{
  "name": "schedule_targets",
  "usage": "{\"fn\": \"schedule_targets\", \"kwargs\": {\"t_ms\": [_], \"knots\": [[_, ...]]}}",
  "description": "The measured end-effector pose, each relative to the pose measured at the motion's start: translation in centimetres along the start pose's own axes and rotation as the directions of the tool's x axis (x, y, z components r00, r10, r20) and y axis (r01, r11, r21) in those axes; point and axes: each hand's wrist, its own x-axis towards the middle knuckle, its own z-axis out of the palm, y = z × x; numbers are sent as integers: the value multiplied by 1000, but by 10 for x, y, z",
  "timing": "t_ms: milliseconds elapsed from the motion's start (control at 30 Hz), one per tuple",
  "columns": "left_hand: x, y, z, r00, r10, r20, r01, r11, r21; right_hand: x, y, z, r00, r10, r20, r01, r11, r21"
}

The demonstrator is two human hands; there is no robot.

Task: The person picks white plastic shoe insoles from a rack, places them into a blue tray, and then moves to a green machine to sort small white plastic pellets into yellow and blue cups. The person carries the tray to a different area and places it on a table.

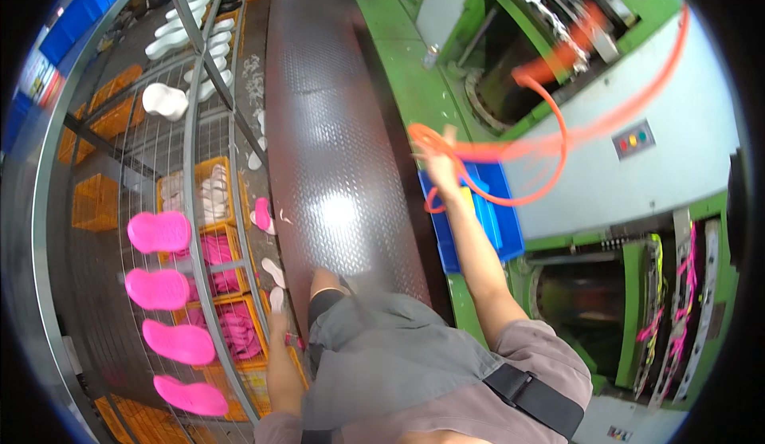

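My right arm reaches forward, and my right hand (438,165) is closed round a loop of orange hose (550,145). The hose swings out to the right in wide loops, smeared by motion. Under that hand stands a blue bin (502,185) with a yellow item and some blue ones in it. My left hand (278,323) hangs low at my left side, beside the rack, near white shoe soles (272,272) on the floor. Its fingers are too small and blurred to make out.
A metal wire rack (195,153) on the left carries pink soles (159,288) and white soles (166,101). Orange crates (243,241) of soles stand below it. A textured metal walkway (319,133) runs ahead. Green machines (522,284) with open chambers line the right.
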Motion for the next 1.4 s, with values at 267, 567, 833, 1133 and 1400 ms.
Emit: {"fn": "schedule_targets", "kwargs": {"t_ms": [267,567,833,1133,1400], "knots": [[2,-41,-32,889,-358,285,417,891,-181,-121,251,-274,495,403,-770,-831,480,-282],[179,357,-182,963,249,-105,-267,937,-224,-128,272,-118,318,787,-529,-652,-224,-725],[179,593,-248,848,525,-75,-512,847,145,-83,292,-96,309,868,-389,-641,-112,-759],[226,639,-283,858,487,-166,-495,869,-8,205,300,39,678,735,26,-243,257,-936],[301,691,-409,798,497,-341,-569,808,-155,398,171,176,794,559,240,-5,401,-916]]}}
